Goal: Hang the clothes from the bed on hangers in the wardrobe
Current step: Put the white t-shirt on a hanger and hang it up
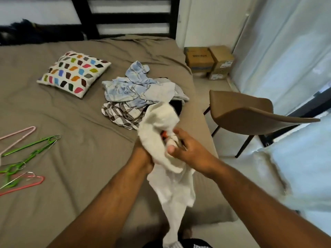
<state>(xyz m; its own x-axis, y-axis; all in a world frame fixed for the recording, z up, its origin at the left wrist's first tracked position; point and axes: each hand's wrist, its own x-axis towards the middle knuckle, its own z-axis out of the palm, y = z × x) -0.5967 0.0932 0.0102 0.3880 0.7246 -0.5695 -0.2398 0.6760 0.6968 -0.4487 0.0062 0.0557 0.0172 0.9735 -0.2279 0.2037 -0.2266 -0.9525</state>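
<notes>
White soft cloth garment point(161, 140) was up off the pile, held over the near right edge of the taupe-sheeted bed point(71, 158). Its tail hung towards six o'clock, down past the mattress side. Left hand point(143, 158) gripped a bunch of it from underneath, with its fingers curled into the folds and mostly buried there. Right hand point(186, 149) sat at three o'clock of the bunch, fingers point(177, 131) loosely apart, thumb out. The tips touched the fold beside a small orange-red spot point(163, 135), too blurred to name. They were not clamped on anything that I could see.

The other clothes lay at twelve o'clock of the hands. Crumpled light blue striped shirt point(132, 86) was on top, with a brown and white checked garment point(121, 113) under it, touching the white one. Thin wire hangers in green, pink and coral point(30, 145) lay loose at nine o'clock, well apart from the hands. White cushion with coloured patches point(73, 74) was at eleven o'clock, and a brown shell chair point(250, 115) at two o'clock on the floor.

Handling, my read: light, limp, no shape of its own, not slippery and not fragile. It would sag and twist wherever unsupported. Best taken at the collar or shoulder seams, one hand each, then shaken flat to find the neck opening before a hanger goes in. No hanger in hand yet, and the wardrobe was not in view.
</notes>
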